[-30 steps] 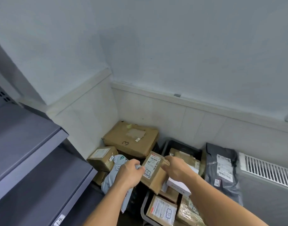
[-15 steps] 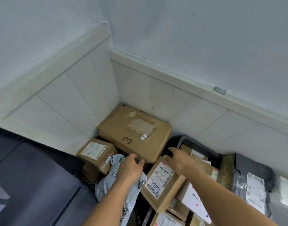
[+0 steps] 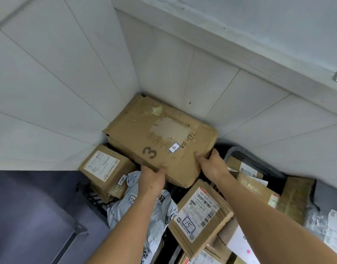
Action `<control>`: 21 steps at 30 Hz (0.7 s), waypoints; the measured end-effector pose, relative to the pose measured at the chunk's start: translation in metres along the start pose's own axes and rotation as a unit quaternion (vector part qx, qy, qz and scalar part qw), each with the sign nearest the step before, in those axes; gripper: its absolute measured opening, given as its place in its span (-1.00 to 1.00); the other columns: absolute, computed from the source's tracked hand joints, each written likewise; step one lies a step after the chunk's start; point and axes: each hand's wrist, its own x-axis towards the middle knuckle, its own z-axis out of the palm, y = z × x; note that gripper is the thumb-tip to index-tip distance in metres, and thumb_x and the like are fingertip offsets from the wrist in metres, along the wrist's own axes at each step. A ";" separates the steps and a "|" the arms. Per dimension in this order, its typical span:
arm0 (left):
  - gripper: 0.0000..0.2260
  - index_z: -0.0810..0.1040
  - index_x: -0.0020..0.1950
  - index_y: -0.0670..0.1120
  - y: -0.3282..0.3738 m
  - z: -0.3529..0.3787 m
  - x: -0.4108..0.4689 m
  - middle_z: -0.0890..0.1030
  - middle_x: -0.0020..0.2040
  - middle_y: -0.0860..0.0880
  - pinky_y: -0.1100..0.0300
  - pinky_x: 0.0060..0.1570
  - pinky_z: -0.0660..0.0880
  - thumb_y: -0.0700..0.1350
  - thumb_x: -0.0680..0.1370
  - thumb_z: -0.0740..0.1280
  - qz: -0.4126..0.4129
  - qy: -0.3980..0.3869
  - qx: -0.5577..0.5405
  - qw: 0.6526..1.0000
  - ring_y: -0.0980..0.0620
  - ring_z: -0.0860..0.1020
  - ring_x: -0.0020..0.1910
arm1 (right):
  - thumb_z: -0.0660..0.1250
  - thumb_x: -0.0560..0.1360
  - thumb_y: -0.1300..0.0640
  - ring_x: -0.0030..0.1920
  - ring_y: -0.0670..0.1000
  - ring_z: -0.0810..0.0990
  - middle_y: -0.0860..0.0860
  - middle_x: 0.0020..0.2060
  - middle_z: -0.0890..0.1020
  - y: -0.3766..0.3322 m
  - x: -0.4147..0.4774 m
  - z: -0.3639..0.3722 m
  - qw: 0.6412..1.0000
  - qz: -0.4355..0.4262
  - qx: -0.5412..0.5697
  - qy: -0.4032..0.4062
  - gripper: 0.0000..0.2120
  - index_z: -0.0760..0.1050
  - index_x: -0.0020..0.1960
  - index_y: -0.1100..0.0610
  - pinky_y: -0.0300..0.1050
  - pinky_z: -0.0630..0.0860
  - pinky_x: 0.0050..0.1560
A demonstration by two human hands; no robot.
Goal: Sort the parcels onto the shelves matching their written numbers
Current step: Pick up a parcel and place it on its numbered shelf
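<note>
Left hand grips the near edge of the parcel; right hand grips its right corner. This parcel lies in the far corner, long axis far-left to near-right; label possibly reads 10.

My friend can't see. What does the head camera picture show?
The left hand and right hand grip the near edge of a big cardboard box marked 3, in a tiled corner. A smaller parcel labelled 15 lies nearer.

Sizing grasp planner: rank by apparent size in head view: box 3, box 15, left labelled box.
1. box 3
2. box 15
3. left labelled box
The last two look close, and box 15 is nearer the camera, so unsure.
</note>
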 end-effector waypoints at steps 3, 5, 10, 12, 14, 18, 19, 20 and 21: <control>-0.40 0.34 0.30 -0.12 -0.007 0.007 0.014 0.57 0.20 -0.10 -0.10 0.27 0.51 0.13 0.42 0.48 -0.032 -0.005 -0.082 0.996 -0.13 0.57 0.17 | 0.28 0.62 -0.11 0.32 0.16 0.50 0.10 0.36 0.50 0.000 0.007 0.002 0.999 0.012 0.033 -0.006 -0.36 0.15 0.54 0.17 0.01 0.41 0.30; -0.43 0.33 0.29 -0.10 -0.011 0.011 0.019 0.56 0.17 -0.08 -0.12 0.27 0.51 0.09 0.43 0.50 -0.039 -0.004 -0.111 0.993 -0.13 0.56 0.18 | 0.27 0.63 -0.09 0.34 0.16 0.49 0.10 0.38 0.48 -0.002 0.007 0.003 0.999 0.013 0.042 -0.016 -0.34 0.09 0.57 0.17 -0.01 0.39 0.30; -0.48 0.32 0.36 -0.16 -0.003 0.012 0.008 0.52 0.10 -0.02 -0.10 0.29 0.50 -0.03 0.52 0.46 -0.031 0.001 -0.153 0.988 -0.10 0.54 0.19 | 0.27 0.63 -0.08 0.35 0.16 0.48 0.09 0.41 0.45 -0.006 -0.001 -0.001 0.997 -0.003 0.072 -0.020 -0.32 0.04 0.59 0.15 0.07 0.41 0.38; -0.48 0.32 0.35 -0.16 -0.001 0.010 0.003 0.53 0.11 -0.04 -0.10 0.29 0.50 -0.03 0.52 0.47 -0.026 0.001 -0.158 0.987 -0.11 0.54 0.18 | 0.28 0.62 -0.08 0.35 0.15 0.49 0.09 0.41 0.45 -0.007 -0.009 -0.005 0.996 -0.010 0.086 -0.019 -0.31 0.04 0.59 0.15 0.06 0.42 0.37; -0.50 0.32 0.33 -0.14 0.000 0.007 -0.004 0.53 0.14 -0.05 -0.10 0.29 0.50 -0.02 0.52 0.46 -0.018 -0.001 -0.159 0.987 -0.11 0.54 0.18 | 0.29 0.62 -0.08 0.35 0.15 0.49 0.08 0.41 0.46 -0.008 -0.017 -0.010 0.995 -0.020 0.096 -0.017 -0.31 0.05 0.59 0.14 0.05 0.42 0.37; -0.62 0.34 0.26 -0.07 0.001 0.001 -0.025 0.54 0.08 0.01 -0.11 0.30 0.49 -0.07 0.54 0.44 0.006 0.004 -0.171 0.985 -0.10 0.54 0.18 | 0.30 0.62 -0.07 0.34 0.14 0.49 0.07 0.40 0.46 -0.009 -0.040 -0.018 0.992 -0.037 0.119 -0.011 -0.32 0.07 0.58 0.14 0.10 0.42 0.39; -0.63 0.35 0.25 -0.06 0.002 0.000 -0.032 0.55 0.08 0.02 -0.12 0.30 0.49 -0.09 0.55 0.44 0.013 0.007 -0.174 0.985 -0.10 0.54 0.18 | 0.30 0.62 -0.06 0.34 0.14 0.50 0.07 0.39 0.47 -0.009 -0.047 -0.020 0.991 -0.043 0.125 -0.011 -0.34 0.08 0.57 0.13 0.11 0.43 0.38; -0.63 0.36 0.26 -0.07 0.003 -0.002 -0.040 0.56 0.12 0.00 -0.12 0.30 0.49 -0.09 0.55 0.44 0.022 0.010 -0.175 0.984 -0.10 0.55 0.19 | 0.31 0.62 -0.05 0.33 0.15 0.50 0.08 0.38 0.48 -0.008 -0.054 -0.023 0.990 -0.049 0.131 -0.010 -0.35 0.10 0.56 0.13 0.13 0.43 0.38; -0.61 0.37 0.28 -0.07 0.004 -0.004 -0.048 0.56 0.16 -0.01 -0.12 0.30 0.49 -0.09 0.54 0.45 0.032 0.014 -0.177 0.984 -0.10 0.55 0.19 | 0.31 0.62 -0.05 0.32 0.15 0.51 0.08 0.37 0.49 -0.008 -0.061 -0.025 0.989 -0.056 0.134 -0.008 -0.36 0.11 0.55 0.12 0.14 0.44 0.37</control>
